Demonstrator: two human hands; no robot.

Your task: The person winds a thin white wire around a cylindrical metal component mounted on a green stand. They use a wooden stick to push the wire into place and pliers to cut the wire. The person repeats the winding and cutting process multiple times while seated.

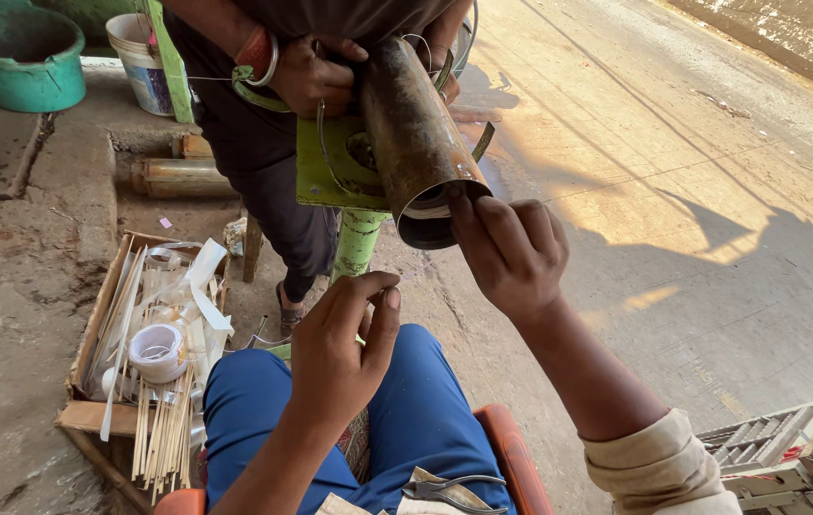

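Observation:
A rusty brown metal tube [411, 133] points toward me, its open mouth facing the camera. Another person stands behind it and steadies it with a hand [316, 76] that wears a red bangle. My right hand [511, 253] reaches to the tube's mouth, fingertips pinching its lower rim. My left hand [339, 348] hovers below, above my blue-trousered knee, thumb and forefinger pressed together; I cannot tell whether something thin is between them. A green metal plate [330, 172] on a green post [357, 243] sits behind the tube.
A cardboard box [92, 329] at left holds bamboo sticks, white strips and a roll of tape [156, 351]. Pliers [449, 491] lie on my lap. A teal tub [15, 57] and a white bucket [139, 62] stand at the back left. Concrete road stretches right.

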